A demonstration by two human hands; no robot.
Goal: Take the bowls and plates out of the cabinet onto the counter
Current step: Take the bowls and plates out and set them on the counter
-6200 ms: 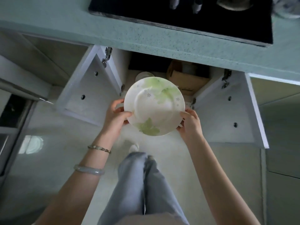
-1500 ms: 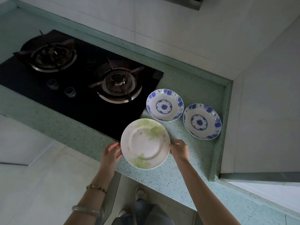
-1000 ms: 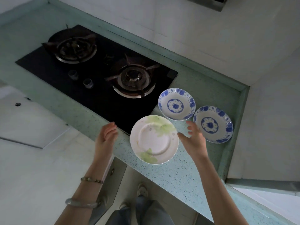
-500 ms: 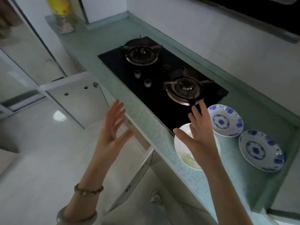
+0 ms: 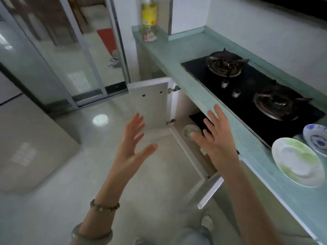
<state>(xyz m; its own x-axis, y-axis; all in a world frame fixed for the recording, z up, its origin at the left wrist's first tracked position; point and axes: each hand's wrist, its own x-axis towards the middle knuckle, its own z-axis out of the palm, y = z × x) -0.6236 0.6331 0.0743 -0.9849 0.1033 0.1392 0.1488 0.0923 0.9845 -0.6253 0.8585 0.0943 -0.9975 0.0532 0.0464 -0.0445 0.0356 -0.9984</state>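
A white plate with green leaves (image 5: 298,162) lies on the green counter (image 5: 254,147) at the right. Beside it, at the frame's right edge, sits a blue-and-white bowl (image 5: 316,138), partly cut off. Below the counter the cabinet (image 5: 182,106) stands open, and a pale dish with green marks (image 5: 190,130) shows inside it. My left hand (image 5: 132,144) is empty with fingers spread, out over the floor in front of the cabinet. My right hand (image 5: 215,137) is also empty and spread, just right of the dish and in front of the counter edge.
A black gas hob (image 5: 247,91) with two burners fills the counter's middle. A yellow-labelled bottle (image 5: 149,18) stands at the counter's far end. The left cabinet door (image 5: 148,103) swings out over the floor; the right door (image 5: 209,191) juts out near my right forearm. Glass sliding doors stand at the left.
I set the green-leaf plate on the counter and let go with both hands. My view has swung left and down, and both open hands have moved toward the open cabinet.
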